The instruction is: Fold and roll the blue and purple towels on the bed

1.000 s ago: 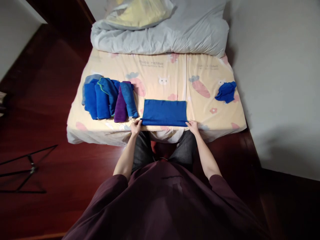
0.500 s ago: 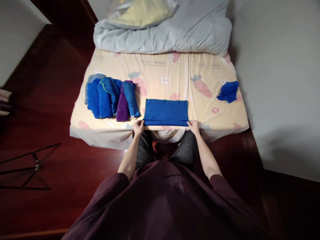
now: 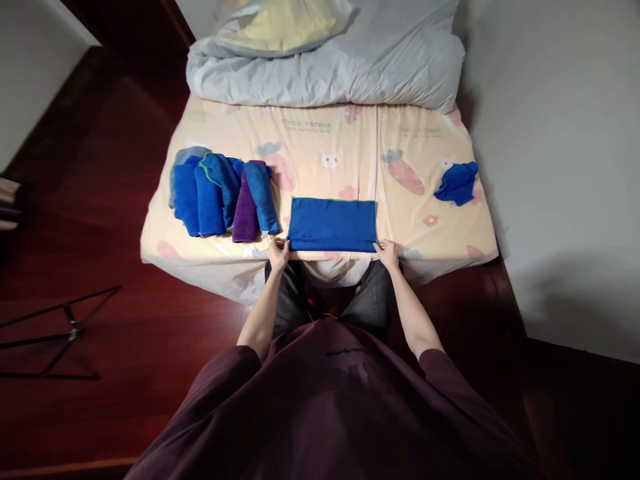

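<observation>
A blue towel (image 3: 333, 223) with a thin green edge lies flat near the front edge of the bed, its near side turned over in a narrow fold. My left hand (image 3: 278, 255) pinches the fold's left corner between thumb and fingers. At the right corner, my right hand (image 3: 387, 255) grips the towel in the same way. Just left of the towel, several rolled towels lie side by side, among them a purple towel (image 3: 245, 210) and a blue rolled towel (image 3: 262, 198). A crumpled blue cloth (image 3: 457, 183) rests far to the right.
The bed has a cream sheet (image 3: 310, 153) printed with carrots and rabbits. A bunched grey quilt (image 3: 325, 77) and a yellowish pillow (image 3: 290, 27) lie at its far end. On the left, black tripod legs (image 3: 73, 330) stand on the dark red floor. A pale wall (image 3: 560, 167) borders the right.
The towel's near fold looks slightly flatter and wider than before. Both hands stay at its corners, with the left shifted very slightly.
</observation>
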{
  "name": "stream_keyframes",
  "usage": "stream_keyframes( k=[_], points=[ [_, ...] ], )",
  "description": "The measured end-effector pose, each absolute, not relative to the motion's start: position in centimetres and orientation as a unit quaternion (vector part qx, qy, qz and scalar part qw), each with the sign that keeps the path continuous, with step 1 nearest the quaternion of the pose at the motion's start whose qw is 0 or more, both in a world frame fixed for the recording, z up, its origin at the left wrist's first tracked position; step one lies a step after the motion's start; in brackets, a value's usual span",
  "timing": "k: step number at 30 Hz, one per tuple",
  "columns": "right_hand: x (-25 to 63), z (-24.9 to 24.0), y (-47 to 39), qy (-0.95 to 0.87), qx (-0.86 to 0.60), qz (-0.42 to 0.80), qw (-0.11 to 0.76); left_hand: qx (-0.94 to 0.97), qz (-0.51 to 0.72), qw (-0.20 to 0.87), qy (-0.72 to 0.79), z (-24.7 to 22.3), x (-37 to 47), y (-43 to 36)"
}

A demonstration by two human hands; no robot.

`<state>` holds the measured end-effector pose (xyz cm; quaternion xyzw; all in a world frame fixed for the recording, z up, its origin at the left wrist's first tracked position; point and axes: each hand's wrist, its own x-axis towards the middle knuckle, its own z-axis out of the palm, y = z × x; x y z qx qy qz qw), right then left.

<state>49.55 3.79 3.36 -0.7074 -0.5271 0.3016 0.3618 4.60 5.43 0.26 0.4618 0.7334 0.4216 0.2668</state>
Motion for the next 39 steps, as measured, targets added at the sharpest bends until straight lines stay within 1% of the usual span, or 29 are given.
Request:
stream_keyframes(
  k=[4, 8, 14, 18, 22, 29, 39],
  points=[
    [49.2, 3.8, 3.6, -0.546, -0.716, 0.273, 0.337, 0.498, 0.411, 0.235, 0.726, 0.9, 5.0, 5.0],
    [48.8, 4.8, 3.0, -0.589, -0.712, 0.228, 0.307, 0.606, 0.373, 0.168, 0.682, 1.7, 5.4, 4.4],
    [48.2, 6.6, 1.9, -0.721, -0.629, 0.140, 0.255, 0.733, 0.312, 0.238, 0.555, 2.2, 5.5, 3.4],
    [47.8, 7.1, 1.5, -0.777, -0.569, 0.167, 0.213, 0.750, 0.291, 0.246, 0.541, 2.2, 5.2, 3.0],
    [47.8, 6.9, 1.6, -0.782, -0.568, 0.174, 0.187, 0.761, 0.267, 0.238, 0.541, 2.5, 4.9, 3.1],
    [47.9, 5.9, 1.9, -0.763, -0.599, 0.152, 0.189, 0.756, 0.246, 0.210, 0.570, 2.7, 5.1, 4.6],
    [48.5, 5.7, 2.8, -0.748, -0.609, 0.178, 0.194, 0.741, 0.253, 0.209, 0.586, 2.2, 4.8, 4.9]
  ],
)
